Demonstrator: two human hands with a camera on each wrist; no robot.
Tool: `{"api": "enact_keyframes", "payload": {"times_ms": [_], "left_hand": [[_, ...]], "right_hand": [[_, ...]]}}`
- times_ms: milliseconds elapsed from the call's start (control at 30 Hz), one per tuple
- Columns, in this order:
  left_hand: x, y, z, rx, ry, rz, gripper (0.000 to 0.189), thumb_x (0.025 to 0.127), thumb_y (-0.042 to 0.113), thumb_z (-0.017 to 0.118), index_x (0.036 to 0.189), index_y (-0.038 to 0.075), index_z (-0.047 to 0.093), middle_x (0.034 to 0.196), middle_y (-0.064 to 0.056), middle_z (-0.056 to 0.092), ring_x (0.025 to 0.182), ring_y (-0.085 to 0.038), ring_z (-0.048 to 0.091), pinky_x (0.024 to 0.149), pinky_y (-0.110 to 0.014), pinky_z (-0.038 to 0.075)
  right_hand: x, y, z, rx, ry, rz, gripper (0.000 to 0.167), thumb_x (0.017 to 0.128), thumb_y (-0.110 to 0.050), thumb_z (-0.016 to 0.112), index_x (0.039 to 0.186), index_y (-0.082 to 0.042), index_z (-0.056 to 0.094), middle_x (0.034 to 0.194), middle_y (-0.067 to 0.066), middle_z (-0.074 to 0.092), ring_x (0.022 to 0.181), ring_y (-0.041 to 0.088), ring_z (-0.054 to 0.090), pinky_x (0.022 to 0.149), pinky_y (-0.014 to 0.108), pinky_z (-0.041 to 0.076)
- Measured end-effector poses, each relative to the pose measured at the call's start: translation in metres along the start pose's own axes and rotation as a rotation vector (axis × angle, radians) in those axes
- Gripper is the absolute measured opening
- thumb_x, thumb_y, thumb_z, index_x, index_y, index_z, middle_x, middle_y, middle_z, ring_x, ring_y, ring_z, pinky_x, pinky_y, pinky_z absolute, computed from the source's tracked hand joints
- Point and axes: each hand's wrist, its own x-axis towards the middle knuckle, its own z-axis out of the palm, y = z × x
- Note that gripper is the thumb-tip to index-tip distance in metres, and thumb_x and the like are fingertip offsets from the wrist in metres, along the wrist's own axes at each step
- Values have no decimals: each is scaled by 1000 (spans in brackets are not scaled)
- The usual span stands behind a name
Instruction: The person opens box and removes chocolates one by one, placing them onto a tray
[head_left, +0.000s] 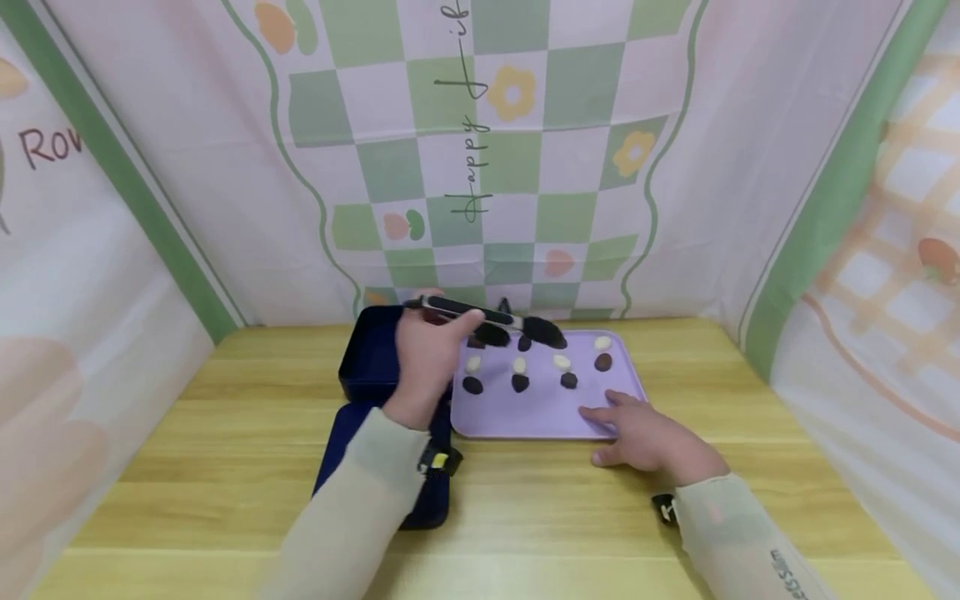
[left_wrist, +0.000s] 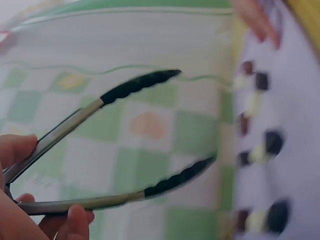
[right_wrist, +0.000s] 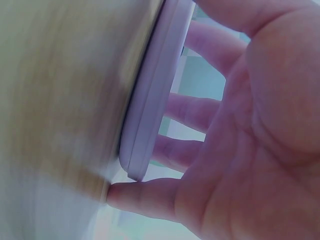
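Observation:
My left hand grips a pair of tongs by the handles, thumb on one arm and fingers on the other. The tongs' black scalloped tips are spread apart with nothing between them, overlapping the back edge of the lilac tray in the head view. Small oval and chunky pieces lie on the tray in rows: dark ones, cream ones and a brown one. My right hand is spread at the tray's front right corner, fingers over its rim, the little finger at the tabletop.
A navy box stands left of the tray, partly behind my left hand. In front of it lies a navy lid-like piece, under my left forearm. Printed cloth hangs behind the wooden table and along both sides.

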Motion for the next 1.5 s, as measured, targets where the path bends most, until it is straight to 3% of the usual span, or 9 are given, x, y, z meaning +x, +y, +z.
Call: {"api": "enact_keyframes", "payload": {"times_ms": [200,333,567,733,900,1133,1300,1367,1500], "left_hand": [[18,21,-75,-134,132,100,38,78,8,86,108,2,64,91,-6,65,81,-17,59,73,-28,48],[28,23,-128,-107,207,115,39,78,5,86,112,1,67,103,-12,66,90,-19,62,77,-25,51],[31,-14,-205,378,210,56,44,88,31,79,119,2,68,115,-9,56,102,-23,56,85,-35,46],[34,-50,-242,665,88,-5,48,91,37,74,121,0,67,114,-19,64,95,-33,58,73,-41,43],[28,-65,-277,779,-84,-31,52,95,43,67,126,1,64,126,-26,60,110,-45,55,82,-54,45],[8,-73,-310,976,-455,227,49,98,30,65,137,3,57,134,-31,53,111,-59,52,87,-71,40],[-3,-83,-324,1118,-633,323,59,91,25,74,144,13,53,140,-34,45,84,-46,66,63,-50,54],[-6,-86,-325,1144,-681,283,64,87,21,76,146,14,51,143,-35,41,68,-31,66,50,-37,49],[-11,-89,-322,1157,-796,91,84,75,4,76,151,14,44,152,-34,27,55,-15,54,43,-28,39]], "right_hand": [[1,-1,0,-9,12,-8,72,82,-39,80,143,-10,56,149,40,26,133,60,27,105,68,26],[1,-2,-1,-15,20,-19,72,82,-38,81,142,-8,56,147,42,26,132,62,28,104,69,25],[-4,-5,-2,-17,33,-32,73,80,-37,83,141,-7,57,144,45,27,129,64,29,103,71,26],[-4,-3,-2,-20,47,-38,73,79,-37,83,140,-7,58,145,44,28,129,63,30,102,70,28],[-1,-2,1,-17,43,-43,72,80,-37,82,141,-8,57,146,43,27,131,62,28,103,71,26],[-2,-2,1,-23,32,-24,73,79,-38,82,141,-9,57,146,43,27,131,62,28,103,71,26],[-1,-3,0,-14,33,-32,72,80,-37,82,141,-8,57,147,42,28,133,60,27,105,69,25],[0,-3,0,-11,31,-29,72,80,-37,82,142,-9,56,147,41,27,133,60,27,105,69,25],[0,-3,0,-13,30,-20,73,80,-39,82,142,-9,56,147,42,27,133,61,27,105,69,25]]}}
